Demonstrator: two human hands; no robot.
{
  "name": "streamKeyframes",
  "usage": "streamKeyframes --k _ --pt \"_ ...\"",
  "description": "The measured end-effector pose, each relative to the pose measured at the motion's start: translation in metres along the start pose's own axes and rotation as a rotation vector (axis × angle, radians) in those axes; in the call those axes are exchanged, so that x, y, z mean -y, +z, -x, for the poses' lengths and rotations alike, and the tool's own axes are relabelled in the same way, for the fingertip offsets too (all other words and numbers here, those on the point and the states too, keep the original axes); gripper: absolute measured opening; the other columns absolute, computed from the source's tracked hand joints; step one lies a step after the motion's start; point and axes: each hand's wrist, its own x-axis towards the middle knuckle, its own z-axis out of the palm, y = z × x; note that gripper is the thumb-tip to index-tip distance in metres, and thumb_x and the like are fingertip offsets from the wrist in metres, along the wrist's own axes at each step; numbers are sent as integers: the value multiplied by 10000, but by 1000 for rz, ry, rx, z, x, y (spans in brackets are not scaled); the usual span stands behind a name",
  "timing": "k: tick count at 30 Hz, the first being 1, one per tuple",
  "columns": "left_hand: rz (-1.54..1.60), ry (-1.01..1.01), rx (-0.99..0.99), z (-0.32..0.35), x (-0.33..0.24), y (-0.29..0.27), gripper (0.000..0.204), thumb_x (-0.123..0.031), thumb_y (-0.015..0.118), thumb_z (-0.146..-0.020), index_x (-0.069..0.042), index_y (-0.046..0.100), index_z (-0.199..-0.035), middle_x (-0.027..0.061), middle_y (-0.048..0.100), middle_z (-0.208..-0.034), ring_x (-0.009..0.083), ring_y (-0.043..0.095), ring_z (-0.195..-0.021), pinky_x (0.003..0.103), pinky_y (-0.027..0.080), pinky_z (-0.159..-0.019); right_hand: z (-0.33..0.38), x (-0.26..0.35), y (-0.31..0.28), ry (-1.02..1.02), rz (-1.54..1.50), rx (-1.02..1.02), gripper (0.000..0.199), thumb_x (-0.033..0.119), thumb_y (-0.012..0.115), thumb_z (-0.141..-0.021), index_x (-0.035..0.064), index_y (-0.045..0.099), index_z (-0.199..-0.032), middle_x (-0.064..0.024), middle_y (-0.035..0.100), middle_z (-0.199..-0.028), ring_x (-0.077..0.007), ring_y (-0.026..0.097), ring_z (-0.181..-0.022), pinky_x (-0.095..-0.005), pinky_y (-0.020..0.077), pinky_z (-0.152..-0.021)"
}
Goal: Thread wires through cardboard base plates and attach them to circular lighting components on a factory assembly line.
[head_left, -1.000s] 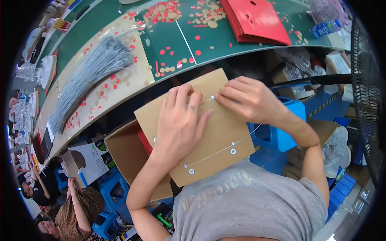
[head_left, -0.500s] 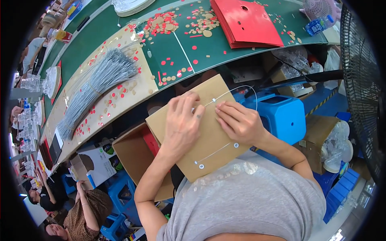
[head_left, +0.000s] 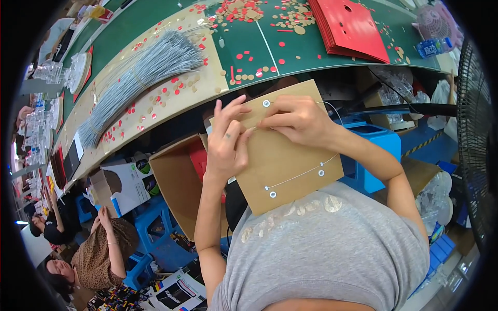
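A brown cardboard panel (head_left: 290, 155) rests tilted against my grey shirt. A thin white wire (head_left: 294, 176) runs across its near part between two small white clips, each beside a round metal eyelet (head_left: 273, 195). Another eyelet (head_left: 266, 103) shows near the far edge. My right hand (head_left: 301, 119) lies over the far half, thumb and index finger pinched on the wire, which loops out past the panel's right edge. At the far left part, my left hand (head_left: 228, 142) pinches the wire with thumb and index finger, its other fingers raised. The fingertips partly hide the wire between them.
Beyond the panel, a green table (head_left: 238, 41) carries a bundle of grey wires (head_left: 150, 78), scattered red and brown paper bits and a red stack of sheets (head_left: 350, 28). An open carton (head_left: 179, 181) stands left, a blue stool (head_left: 378, 150) right, a black fan (head_left: 474, 135) far right.
My right hand has moved left and farther off, close to my left hand. The panel has turned and shifted slightly, uncovering an eyelet near its far edge. The view has shifted too.
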Motion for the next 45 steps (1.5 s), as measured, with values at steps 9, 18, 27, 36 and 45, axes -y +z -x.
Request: streamKeyframes --k 9,18,27,36,45 --pt "905 -607 -462 28 -7 19 681 24 533 -861 -42 341 -1511 206 641 -1270 288 630 -1195 401 479 -1030 -7 -8 8 -74 -66 -40 332 -60 760 -723 84 791 -1021 -55 683 -890 -232 664 -799 -346 559 -672" --pt "869 -580 -410 32 -2 19 789 88 534 -835 -5 301 -1583 204 586 -1372 233 624 -1221 339 480 -1044 -12 0 7 -256 171 44 360 27 709 -736 77 772 -1087 -56 620 -881 -201 622 -792 -330 555 -654" --pt "829 -603 -391 33 -3 20 770 59 569 -829 35 360 -1570 185 597 -1386 199 609 -1234 323 460 -1064 -13 15 -3 -305 438 251 433 156 637 -809 23 693 -1217 -65 585 -964 -217 619 -916 -337 557 -798" --pt "792 -615 -359 31 -3 17 755 98 536 -837 26 365 -1569 177 583 -1408 189 601 -1237 308 464 -1052 -17 21 2 -356 473 323 490 115 647 -762 -41 666 -1226 -86 556 -958 -237 620 -910 -363 559 -806" --pt "825 -628 -361 30 -6 16 773 113 526 -840 11 341 -1584 169 582 -1405 182 599 -1226 299 465 -1039 -19 5 0 -416 338 169 425 100 671 -700 -48 710 -1097 -90 577 -901 -243 630 -882 -373 565 -713"
